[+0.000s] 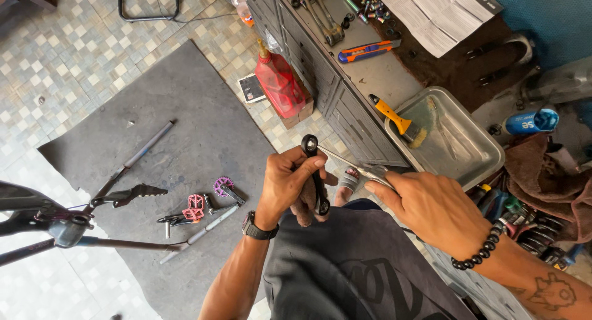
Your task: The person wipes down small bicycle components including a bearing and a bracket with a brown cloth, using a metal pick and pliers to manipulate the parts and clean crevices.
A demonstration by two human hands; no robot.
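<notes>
The left hand (pixel 287 184) is clamped around a black crank arm (pixel 314 172), held upright in mid-air above the person's lap, just off the desk's (pixel 382 79) front edge. The arm is slim and dark, with a round eye at its top end. The right hand (pixel 425 206) pinches a thin metal tool (pixel 351 162) whose tip meets the arm. A metal tray (pixel 475 153) with a yellow-handled brush (pixel 398 122) sits at the desk's near corner.

Red bottle (pixel 279 82), yellow-handled brush (pixel 398 121), tray (pixel 478 148)
</notes>
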